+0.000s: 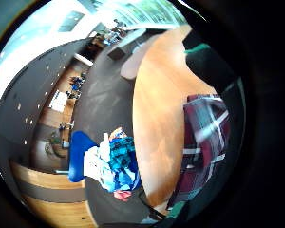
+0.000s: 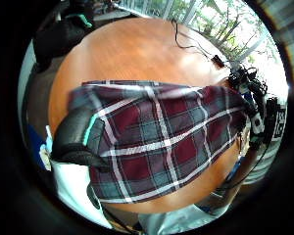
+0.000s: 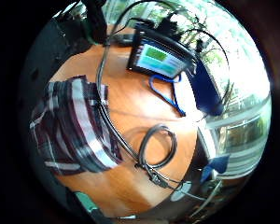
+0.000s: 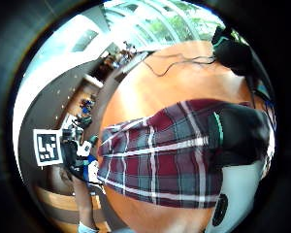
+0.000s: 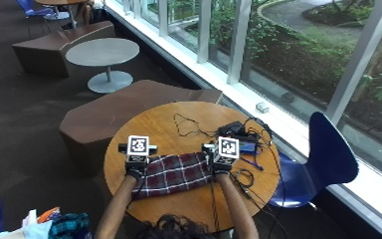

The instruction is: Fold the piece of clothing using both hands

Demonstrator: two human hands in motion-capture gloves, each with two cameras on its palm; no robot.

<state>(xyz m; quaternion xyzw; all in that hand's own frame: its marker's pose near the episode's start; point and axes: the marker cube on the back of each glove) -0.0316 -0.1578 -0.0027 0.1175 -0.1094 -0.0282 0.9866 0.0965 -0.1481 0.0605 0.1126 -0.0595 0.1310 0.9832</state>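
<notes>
Plaid cloth: the piece of clothing (image 5: 174, 174), dark red and grey check, lies spread on the round wooden surface (image 5: 178, 119), just in front of the person.
Left hand (image 5: 136, 167): at the garment's left edge; its grip looks clamped on the cloth, thumb over the fabric in the left thumb side palm view.
Right hand (image 5: 222, 162): at the right edge, grip likewise pinching the cloth.
Done: the garment already appears doubled into a compact rectangle.
Left: probably another fold across and smoothing.
Nearby: cables and a small device (image 5: 244, 144) lie beside the right hand.
</notes>
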